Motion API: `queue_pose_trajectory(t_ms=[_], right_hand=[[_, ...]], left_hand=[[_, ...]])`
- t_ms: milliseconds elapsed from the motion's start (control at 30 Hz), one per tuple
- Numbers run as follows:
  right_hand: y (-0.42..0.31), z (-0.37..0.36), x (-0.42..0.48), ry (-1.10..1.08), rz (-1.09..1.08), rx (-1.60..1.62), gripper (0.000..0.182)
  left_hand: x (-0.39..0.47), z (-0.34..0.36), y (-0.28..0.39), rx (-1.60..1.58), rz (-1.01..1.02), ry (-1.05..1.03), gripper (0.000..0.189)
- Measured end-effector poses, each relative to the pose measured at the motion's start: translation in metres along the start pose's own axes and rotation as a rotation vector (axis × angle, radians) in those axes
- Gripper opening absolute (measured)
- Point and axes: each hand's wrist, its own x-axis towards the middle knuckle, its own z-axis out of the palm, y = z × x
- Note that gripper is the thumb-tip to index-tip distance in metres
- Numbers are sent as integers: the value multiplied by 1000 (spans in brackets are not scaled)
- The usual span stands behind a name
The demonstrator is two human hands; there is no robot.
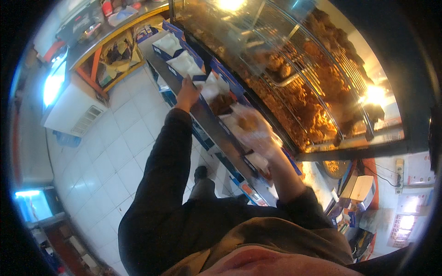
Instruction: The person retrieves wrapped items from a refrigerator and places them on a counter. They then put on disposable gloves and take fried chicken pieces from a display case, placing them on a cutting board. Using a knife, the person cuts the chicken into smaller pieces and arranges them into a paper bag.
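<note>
A row of open blue cardboard food boxes lined with white paper (183,63) stands on a narrow metal counter (203,119) beside a glass heated cabinet. My left hand (189,92) is at the counter side of the row, its fingers at the edge of a box near the middle; whether it grips the box cannot be told. My right hand (257,129), blurred and seemingly in a clear thin glove, is over the boxes further down the row. Something brownish shows at its fingers, but its hold is unclear. Brown food (221,102) lies in a box between the hands.
Behind the boxes, the lit cabinet holds browned food (321,86) and metal racks (293,74). A steel worktop with a yellow edge (121,29) is at upper left, above a white appliance (77,107) on the tiled floor (121,138). Open cardboard boxes (359,189) are at right.
</note>
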Motion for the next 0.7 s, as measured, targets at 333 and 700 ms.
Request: queue_pose_trajectory(t_ms=[333, 700], right_hand=[[10, 103, 283, -213, 477, -1138, 82], [42, 35, -3, -81, 149, -768, 14]], left_hand=[[-14, -15, 18, -172, -165, -126, 44], [-31, -3, -10, -159, 37, 74, 55]])
